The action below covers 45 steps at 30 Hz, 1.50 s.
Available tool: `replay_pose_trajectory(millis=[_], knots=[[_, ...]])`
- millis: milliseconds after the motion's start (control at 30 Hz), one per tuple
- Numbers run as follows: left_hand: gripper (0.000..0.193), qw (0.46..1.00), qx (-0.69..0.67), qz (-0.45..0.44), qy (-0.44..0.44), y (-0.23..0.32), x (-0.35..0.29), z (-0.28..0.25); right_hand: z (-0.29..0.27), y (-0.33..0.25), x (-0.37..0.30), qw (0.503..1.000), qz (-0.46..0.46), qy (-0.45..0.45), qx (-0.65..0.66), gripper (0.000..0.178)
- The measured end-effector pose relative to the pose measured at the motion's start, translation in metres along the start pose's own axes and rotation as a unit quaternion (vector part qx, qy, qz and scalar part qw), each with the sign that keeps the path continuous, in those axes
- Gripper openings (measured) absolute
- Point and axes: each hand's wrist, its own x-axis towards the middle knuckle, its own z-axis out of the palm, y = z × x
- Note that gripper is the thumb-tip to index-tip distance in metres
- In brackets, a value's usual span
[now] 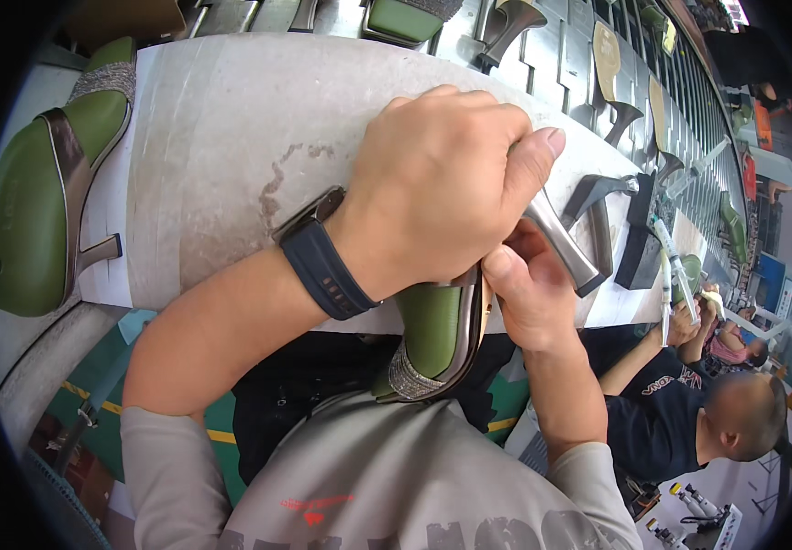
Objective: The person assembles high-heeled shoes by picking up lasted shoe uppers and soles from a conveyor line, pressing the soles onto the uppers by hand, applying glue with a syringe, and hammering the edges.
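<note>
A high-heeled shoe on a green shoe last lies under both my hands, its glittery strap towards my body and its metallic grey-brown heel pointing right. My left hand, below a dark wristwatch, is closed over the shoe and hides its middle. My right hand closes around the shoe beside the heel, thumb against the sole's edge. A similar shoe on a green last lies on its side at the left end of the worktable.
A hammer and a black block lie right of my hands. Syringe-like white tools stand beyond them. More heeled shoe parts lie along the metal conveyor at the back. A co-worker works at the right.
</note>
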Motion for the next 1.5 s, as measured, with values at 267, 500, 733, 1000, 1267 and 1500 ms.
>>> replay_pose_trajectory(millis=[267, 500, 733, 1000, 1267, 1500], knots=[[0.035, 0.998, -0.059, -0.006, -0.032, -0.008, 0.002, -0.006, -0.014, 0.01, 0.002, 0.999, 0.006, -0.029, 0.012, 0.048], [0.034, 0.998, -0.063, -0.012, -0.024, -0.009, 0.0, -0.002, 0.0, 0.0, -0.012, 0.998, 0.056, -0.011, 0.007, 0.066], [0.034, 0.998, -0.046, 0.012, -0.036, -0.007, 0.004, 0.0, -0.003, -0.001, 0.013, 0.998, -0.03, 0.047, -0.032, 0.034], [0.032, 0.996, -0.057, -0.05, -0.039, -0.008, 0.002, -0.007, -0.003, -0.003, -0.029, 0.998, 0.026, -0.043, 0.045, 0.072], [0.047, 0.99, -0.129, 0.002, -0.058, -0.01, 0.002, -0.035, 0.006, -0.019, 0.016, 0.997, -0.009, -0.015, -0.07, 0.057], [0.073, 0.996, -0.019, -0.001, 0.082, 0.006, -0.12, -0.11, 0.012, -0.052, -0.017, 0.776, -0.328, -0.036, -0.537, 0.063]])
